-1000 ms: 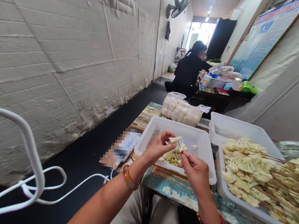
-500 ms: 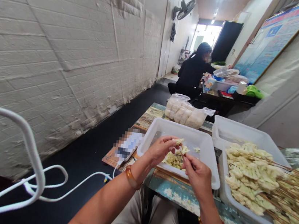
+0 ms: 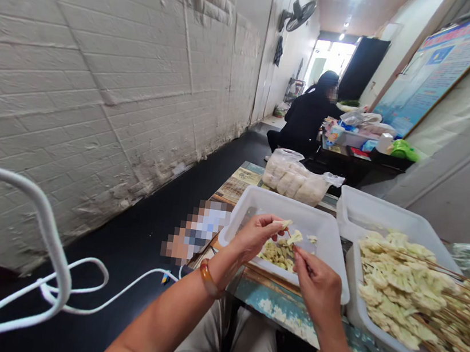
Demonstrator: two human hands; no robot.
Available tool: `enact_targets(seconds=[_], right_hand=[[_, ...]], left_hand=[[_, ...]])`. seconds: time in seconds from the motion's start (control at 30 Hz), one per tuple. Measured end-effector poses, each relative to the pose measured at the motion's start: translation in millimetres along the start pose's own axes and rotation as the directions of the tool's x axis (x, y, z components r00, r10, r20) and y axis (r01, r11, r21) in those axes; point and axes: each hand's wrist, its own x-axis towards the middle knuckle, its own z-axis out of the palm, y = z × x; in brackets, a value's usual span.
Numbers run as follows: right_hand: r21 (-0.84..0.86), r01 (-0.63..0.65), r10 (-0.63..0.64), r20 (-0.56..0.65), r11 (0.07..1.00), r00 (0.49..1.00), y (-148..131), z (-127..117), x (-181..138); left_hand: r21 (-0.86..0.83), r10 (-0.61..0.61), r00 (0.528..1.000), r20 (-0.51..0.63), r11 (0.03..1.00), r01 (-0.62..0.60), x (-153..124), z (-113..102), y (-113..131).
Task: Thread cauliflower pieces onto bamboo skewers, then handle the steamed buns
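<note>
My left hand (image 3: 255, 237) pinches a pale cauliflower piece (image 3: 285, 224) over a white tray (image 3: 331, 238). Close beside it, my right hand (image 3: 319, 285) grips a thin skewer with another cauliflower piece (image 3: 295, 237) at its tip. The two hands are a few centimetres apart above a small heap of loose cauliflower bits (image 3: 275, 253) lying in that tray. To the right, a second white tray (image 3: 361, 319) is heaped with several finished cauliflower skewers (image 3: 414, 289).
A clear bag of pale food (image 3: 295, 179) lies at the table's far end, an empty white tray (image 3: 365, 207) beside it. A white cable (image 3: 54, 267) loops at left. A person in black (image 3: 307, 116) sits farther down the corridor. Brick wall on the left.
The view has drifted, shifting everything slightly right and down. My hands stay over the tray, and the piece in my left hand has drawn slightly apart from the skewer tip.
</note>
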Motion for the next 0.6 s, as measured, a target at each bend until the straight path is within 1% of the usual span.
enact_targets(seconds=[0.17,0.3,0.43,0.6], right_hand=[[-0.143,0.118,-0.126,-0.045,0.983,0.991,-0.9,-0.3,-2.3],[-0.279,0.200,-0.227,-0.069,0.939,0.971,-5.0,-3.2,-5.0],[-0.362,0.228,-0.263,-0.048,0.904,0.964,-10.4,-6.3,-6.4],[-0.388,0.244,-0.294,-0.075,0.889,0.953,-11.8,-2.7,-5.0]], left_hand=[[0.038,0.041,0.999,0.025,0.998,-0.042,0.8,-2.8,-3.3],[0.034,0.051,0.998,0.037,0.998,-0.052,0.6,-4.6,-5.2],[0.056,0.047,0.998,0.043,0.997,-0.049,0.1,-4.1,-4.6],[0.047,0.021,0.999,0.042,0.999,-0.023,0.3,-2.9,-4.2]])
